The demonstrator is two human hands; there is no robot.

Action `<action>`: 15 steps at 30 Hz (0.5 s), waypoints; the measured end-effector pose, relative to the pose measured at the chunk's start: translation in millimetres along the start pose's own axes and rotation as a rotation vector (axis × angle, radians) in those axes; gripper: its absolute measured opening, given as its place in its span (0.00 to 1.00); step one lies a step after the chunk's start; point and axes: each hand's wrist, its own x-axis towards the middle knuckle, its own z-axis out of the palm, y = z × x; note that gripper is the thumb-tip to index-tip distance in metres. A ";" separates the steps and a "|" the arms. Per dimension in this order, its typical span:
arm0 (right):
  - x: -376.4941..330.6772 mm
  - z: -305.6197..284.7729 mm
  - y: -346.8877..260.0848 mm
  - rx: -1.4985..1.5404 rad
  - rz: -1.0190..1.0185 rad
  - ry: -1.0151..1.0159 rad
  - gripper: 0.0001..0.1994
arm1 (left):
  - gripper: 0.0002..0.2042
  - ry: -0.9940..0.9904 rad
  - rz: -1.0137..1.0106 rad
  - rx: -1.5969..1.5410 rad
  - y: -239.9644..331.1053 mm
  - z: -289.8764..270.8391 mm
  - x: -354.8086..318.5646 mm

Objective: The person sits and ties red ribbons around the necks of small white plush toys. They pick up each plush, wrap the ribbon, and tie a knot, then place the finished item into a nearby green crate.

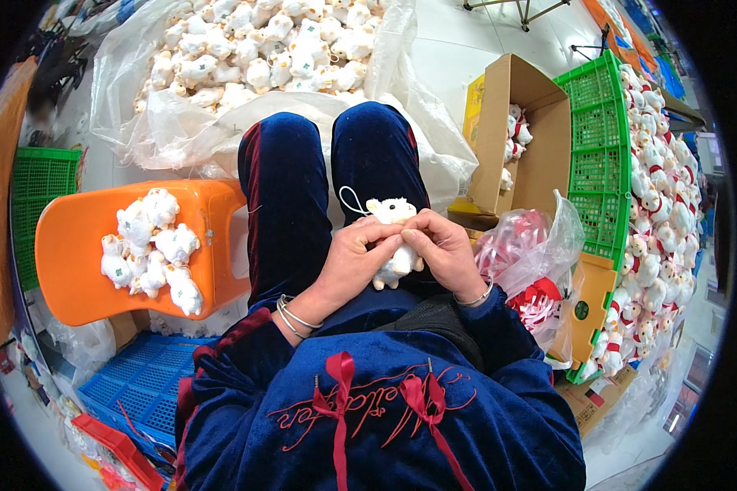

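Note:
A small white plush animal with a dark eye and a white cord loop is upright above my lap. My left hand is closed on it from the left, and my right hand from the right. Thumbs and fingertips of both hands meet at its neck, over its front. Whether a thin band is pinched there, my fingers hide. Its round white belly and small feet show below my hands.
Several similar plush animals lie on an orange stool at left. A clear plastic sheet ahead bears a large heap of them. At right stand a cardboard box, a bag of red ribbons and a green crate beside many red-scarfed plush animals.

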 end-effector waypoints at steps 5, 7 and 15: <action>0.9 -6.7 5.1 0.098 0.079 0.089 0.08 | 0.07 0.042 0.008 -0.042 -2.1 2.1 0.2; 0.5 -18.2 1.9 0.094 0.121 0.122 0.11 | 0.06 0.057 0.000 -0.051 0.5 2.4 -0.3; 3.9 -23.5 -11.1 -0.204 0.236 -0.070 0.09 | 0.03 0.118 0.148 0.125 -0.3 -1.5 -0.6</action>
